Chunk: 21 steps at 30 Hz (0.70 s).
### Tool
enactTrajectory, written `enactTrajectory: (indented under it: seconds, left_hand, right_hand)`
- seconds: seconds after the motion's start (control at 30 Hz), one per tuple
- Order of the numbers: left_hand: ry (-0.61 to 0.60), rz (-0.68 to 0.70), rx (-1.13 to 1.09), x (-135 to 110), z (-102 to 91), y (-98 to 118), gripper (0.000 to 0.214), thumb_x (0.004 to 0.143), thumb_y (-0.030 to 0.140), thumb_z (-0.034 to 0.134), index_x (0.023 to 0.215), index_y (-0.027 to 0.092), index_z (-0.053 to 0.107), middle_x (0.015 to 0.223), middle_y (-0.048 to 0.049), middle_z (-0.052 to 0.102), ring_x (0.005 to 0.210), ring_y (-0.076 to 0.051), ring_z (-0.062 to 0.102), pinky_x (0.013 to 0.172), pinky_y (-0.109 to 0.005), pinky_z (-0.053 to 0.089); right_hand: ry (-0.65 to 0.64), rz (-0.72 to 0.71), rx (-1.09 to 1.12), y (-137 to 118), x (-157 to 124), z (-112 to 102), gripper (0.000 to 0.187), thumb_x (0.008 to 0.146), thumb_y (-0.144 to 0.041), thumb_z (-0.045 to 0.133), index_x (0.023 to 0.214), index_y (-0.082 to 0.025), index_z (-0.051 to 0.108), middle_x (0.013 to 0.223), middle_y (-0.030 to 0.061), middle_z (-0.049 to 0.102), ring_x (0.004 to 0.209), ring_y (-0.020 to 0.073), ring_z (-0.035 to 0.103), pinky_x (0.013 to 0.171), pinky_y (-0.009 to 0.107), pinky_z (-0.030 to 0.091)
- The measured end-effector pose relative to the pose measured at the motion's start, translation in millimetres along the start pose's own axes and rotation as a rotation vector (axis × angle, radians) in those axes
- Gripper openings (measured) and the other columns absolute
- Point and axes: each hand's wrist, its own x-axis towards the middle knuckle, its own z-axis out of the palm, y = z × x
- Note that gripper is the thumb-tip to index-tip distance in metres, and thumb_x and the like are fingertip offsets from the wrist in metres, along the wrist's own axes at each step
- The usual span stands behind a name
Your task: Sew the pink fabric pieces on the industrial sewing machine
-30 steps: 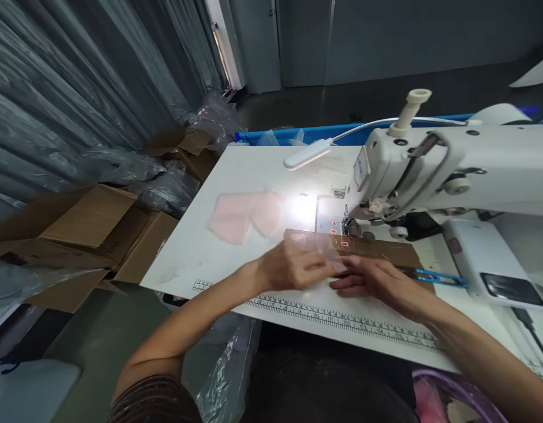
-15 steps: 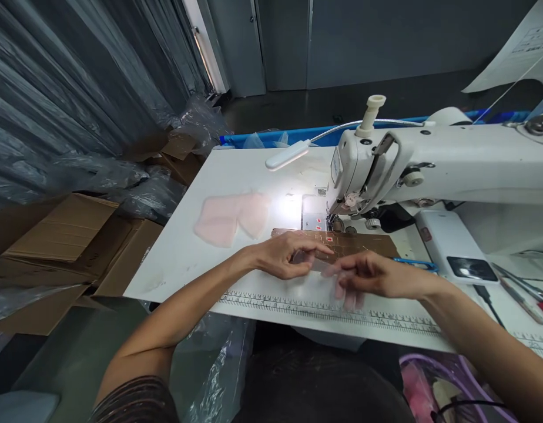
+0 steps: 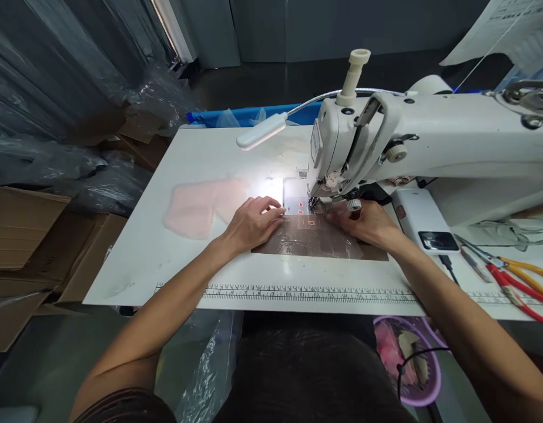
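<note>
— Where does the sheet lie from my hands?

— I see the brown sheet (image 3: 315,242) flat on the table (image 3: 166,258), right between them. Its long axis runs left to right across me. Its far edge sits at the needle (image 3: 314,205) of the sewing machine (image 3: 430,147).

— Which hand is closer to the needle?

— My right hand (image 3: 364,222). Its fingertips are just beside the needle, on the right. My left hand (image 3: 252,222) rests on the sheet's far left corner, a little further off.

— And the poses?

— The left lies palm down, fingers loosely spread and stretched toward the needle, gripping nothing. The right is knuckles up with its fingers curled in, and I cannot tell whether they pinch anything. Both forearms angle inward from the near edge. Pink cloth (image 3: 196,205) lies apart to the left, and the lamp (image 3: 262,130) hangs beyond it.
</note>
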Motion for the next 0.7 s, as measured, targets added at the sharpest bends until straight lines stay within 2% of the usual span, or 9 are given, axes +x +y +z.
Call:
enactTrajectory:
  seconds: [0.1, 0.2, 0.27, 0.33, 0.43, 0.5, 0.53, 0.6, 0.7]
  left_hand:
    - [-0.130, 0.178, -0.181, -0.9, -1.8, 3.0, 0.025, 0.101, 0.036, 0.052, 0.113, 0.023, 0.069, 0.115, -0.0069, 0.074, 0.098, -0.019, 0.067, 0.084, -0.036, 0.049]
    - [-0.180, 0.200, -0.234, -0.7, -3.0, 8.6, 0.028, 0.099, 0.043, 0.055, 0.111, 0.023, 0.070, 0.116, -0.0078, 0.074, 0.100, -0.021, 0.068, 0.087, -0.039, 0.049]
    - [-0.115, 0.066, -0.300, -0.8, -5.8, 10.0, 0.038, 0.098, 0.052, 0.054, 0.107, 0.020, 0.072, 0.107, -0.0099, 0.075, 0.091, -0.020, 0.068, 0.079, -0.037, 0.052]
    - [-0.088, -0.140, -0.490, -1.4, -11.1, 9.1, 0.052, 0.099, 0.060, 0.044, 0.109, 0.017, 0.071, 0.091, -0.0096, 0.074, 0.075, -0.017, 0.067, 0.067, -0.032, 0.052]
    - [-0.203, -0.419, -0.833, -2.2, -20.9, 7.3, 0.068, 0.100, 0.068, 0.031, 0.122, 0.013, 0.064, 0.080, -0.0077, 0.070, 0.061, -0.014, 0.064, 0.052, -0.026, 0.050]
    - [-0.302, -0.528, -0.895, -2.2, -25.9, 8.6, 0.069, 0.095, 0.068, 0.046, 0.132, 0.011, 0.057, 0.082, -0.0068, 0.070, 0.061, -0.014, 0.064, 0.050, -0.025, 0.050]
    - [-0.330, -0.566, -0.873, -2.1, -27.3, 10.2, 0.070, 0.091, 0.063, 0.058, 0.136, 0.011, 0.053, 0.083, -0.0058, 0.070, 0.062, -0.013, 0.065, 0.051, -0.024, 0.051]
    - [-0.343, -0.628, -0.808, -2.0, -27.7, 14.9, 0.069, 0.085, 0.046, 0.072, 0.140, 0.011, 0.049, 0.084, -0.0033, 0.069, 0.061, -0.012, 0.065, 0.055, -0.023, 0.053]
    - [-0.273, -0.697, -0.766, -2.1, -23.0, 22.9, 0.057, 0.087, 0.028, 0.069, 0.139, 0.011, 0.050, 0.082, -0.0013, 0.069, 0.056, -0.010, 0.064, 0.055, -0.022, 0.053]
  right_hand:
    - [-0.041, 0.051, -0.078, -6.1, -9.3, -3.1, 0.038, 0.073, -0.049, 0.074, 0.061, -0.021, 0.051, 0.056, -0.0005, 0.054, 0.056, 0.0150, 0.052, 0.053, 0.029, 0.033]
    - [-0.121, 0.026, 0.087, -11.9, -13.8, 2.8, 0.024, 0.075, -0.041, 0.071, 0.074, -0.019, 0.060, 0.062, -0.0013, 0.056, 0.056, 0.0119, 0.050, 0.051, 0.027, 0.036]
    - [-0.178, 0.057, 0.261, -21.3, -13.8, 13.3, 0.026, 0.075, -0.040, 0.072, 0.084, -0.017, 0.064, 0.066, -0.0011, 0.059, 0.056, 0.0106, 0.051, 0.050, 0.026, 0.040]
    - [-0.213, 0.103, 0.443, -36.3, -11.9, 27.1, 0.030, 0.074, -0.041, 0.075, 0.089, -0.017, 0.064, 0.068, -0.0002, 0.061, 0.056, 0.0103, 0.054, 0.048, 0.025, 0.045]
    - [-0.296, 0.099, 0.697, -59.5, -6.4, 45.6, 0.037, 0.073, -0.044, 0.079, 0.094, -0.018, 0.064, 0.077, 0.0031, 0.067, 0.067, 0.0136, 0.064, 0.057, 0.027, 0.057]
    - [-0.358, 0.037, 0.784, -65.5, -2.7, 51.6, 0.042, 0.075, -0.048, 0.077, 0.101, -0.017, 0.066, 0.089, 0.0065, 0.071, 0.081, 0.0170, 0.069, 0.067, 0.031, 0.062]
    - [-0.357, -0.008, 0.777, -64.0, -1.5, 52.4, 0.044, 0.078, -0.050, 0.074, 0.105, -0.016, 0.067, 0.093, 0.0079, 0.072, 0.085, 0.0183, 0.070, 0.070, 0.033, 0.063]
    - [-0.254, -0.116, 0.612, -53.2, -2.0, 50.9, 0.044, 0.087, -0.050, 0.066, 0.111, -0.015, 0.067, 0.093, 0.0093, 0.072, 0.085, 0.0197, 0.070, 0.073, 0.036, 0.062]
    - [-0.042, -0.375, 0.143, -28.1, -9.0, 46.6, 0.036, 0.096, -0.040, 0.053, 0.116, -0.014, 0.068, 0.095, 0.0118, 0.071, 0.088, 0.0228, 0.068, 0.082, 0.044, 0.059]
